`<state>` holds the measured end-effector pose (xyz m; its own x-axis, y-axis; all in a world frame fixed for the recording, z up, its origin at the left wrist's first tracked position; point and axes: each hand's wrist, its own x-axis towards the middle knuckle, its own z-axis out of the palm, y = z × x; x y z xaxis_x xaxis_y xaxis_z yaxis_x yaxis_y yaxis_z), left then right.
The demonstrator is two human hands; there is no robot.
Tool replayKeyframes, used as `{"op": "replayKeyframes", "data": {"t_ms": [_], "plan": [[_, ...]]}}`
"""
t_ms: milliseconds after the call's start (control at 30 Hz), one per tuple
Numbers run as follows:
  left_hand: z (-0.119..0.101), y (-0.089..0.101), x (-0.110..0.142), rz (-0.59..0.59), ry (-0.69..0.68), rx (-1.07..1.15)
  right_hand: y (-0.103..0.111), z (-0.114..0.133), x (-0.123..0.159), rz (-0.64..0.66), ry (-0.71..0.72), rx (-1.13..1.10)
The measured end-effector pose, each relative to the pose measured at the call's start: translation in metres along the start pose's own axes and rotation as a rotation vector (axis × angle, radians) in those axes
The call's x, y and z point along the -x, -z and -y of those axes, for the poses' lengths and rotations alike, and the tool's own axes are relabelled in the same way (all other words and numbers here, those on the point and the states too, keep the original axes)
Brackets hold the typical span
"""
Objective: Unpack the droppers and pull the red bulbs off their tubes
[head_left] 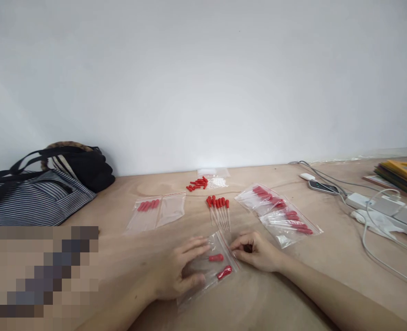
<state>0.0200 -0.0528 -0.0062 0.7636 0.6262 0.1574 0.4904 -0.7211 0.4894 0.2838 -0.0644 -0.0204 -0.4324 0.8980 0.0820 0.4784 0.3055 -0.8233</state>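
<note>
A clear zip bag [206, 286] lies flat on the table in front of me, with two red-bulbed droppers [225, 272] inside. My left hand [180, 270] rests on the bag's left part, its fingers spread. At the red-lined zip edge, my right hand [257, 251] has its thumb and fingers closed together on the bag's margin. Just beyond the bag, several loose droppers [220, 207] with red bulbs and thin clear stems lie side by side, bulbs pointing away from me.
Filled dropper bags [261, 196] lie to the right. On the left are another bag [151, 214] and a striped bag [41, 197]. Loose red bulbs [198, 184] sit near clear stems [217, 182] at the back. Cables and a power strip [379, 203] occupy the right side.
</note>
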Motion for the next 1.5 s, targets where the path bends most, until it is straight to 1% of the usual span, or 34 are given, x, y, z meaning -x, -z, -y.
{"op": "replayKeyframes", "data": {"t_ms": [33,100,233,300,433,533,633,767,833,967,1033,1100,1167,1233,1300,1367,1433,1500], "plan": [[-0.004,0.001,0.003,0.045,-0.004,-0.002,-0.001,0.002,-0.001,0.016,0.01,0.016],[-0.009,0.001,0.003,0.087,0.011,-0.008,-0.001,0.005,-0.002,0.048,0.031,0.058],[-0.01,0.001,-0.003,0.083,0.026,-0.033,0.001,0.009,-0.003,0.118,0.088,0.123],[-0.011,-0.001,-0.003,0.049,0.018,-0.058,0.001,0.01,-0.003,0.147,0.09,0.145],[-0.017,-0.005,0.001,0.015,0.005,-0.063,-0.003,0.01,-0.005,0.112,0.037,0.194],[-0.022,-0.007,0.002,0.0,0.003,-0.043,-0.008,0.009,-0.007,0.075,0.005,0.175],[-0.024,-0.008,0.001,-0.008,0.012,-0.05,-0.009,0.009,-0.009,0.075,-0.001,0.163],[-0.022,-0.011,-0.002,-0.032,0.016,-0.076,-0.008,0.011,-0.009,0.094,0.006,0.22],[-0.02,-0.013,-0.002,-0.057,0.008,-0.067,-0.008,0.012,-0.008,0.102,0.069,0.218],[-0.018,-0.015,-0.002,-0.085,0.006,-0.061,-0.014,0.02,-0.004,0.097,0.272,0.153],[-0.018,-0.016,-0.002,-0.093,0.01,-0.054,-0.017,0.026,0.0,0.122,0.35,0.193],[-0.017,-0.016,-0.001,-0.093,0.013,-0.052,-0.018,0.032,0.002,0.158,0.385,0.304],[-0.015,-0.016,-0.001,-0.094,0.02,-0.07,-0.018,0.037,0.003,0.175,0.375,0.432],[-0.013,-0.016,-0.001,-0.102,0.046,-0.109,-0.017,0.04,0.003,0.176,0.346,0.499],[-0.012,-0.016,-0.001,-0.082,0.077,-0.156,-0.015,0.042,0.003,0.184,0.313,0.485],[-0.013,-0.014,-0.001,-0.027,0.094,-0.208,-0.015,0.042,0.003,0.176,0.259,0.464],[-0.015,-0.013,-0.001,0.025,0.101,-0.259,-0.018,0.042,0.005,0.136,0.208,0.468],[-0.017,-0.012,-0.001,0.052,0.116,-0.3,-0.022,0.041,0.007,0.087,0.175,0.477]]}}
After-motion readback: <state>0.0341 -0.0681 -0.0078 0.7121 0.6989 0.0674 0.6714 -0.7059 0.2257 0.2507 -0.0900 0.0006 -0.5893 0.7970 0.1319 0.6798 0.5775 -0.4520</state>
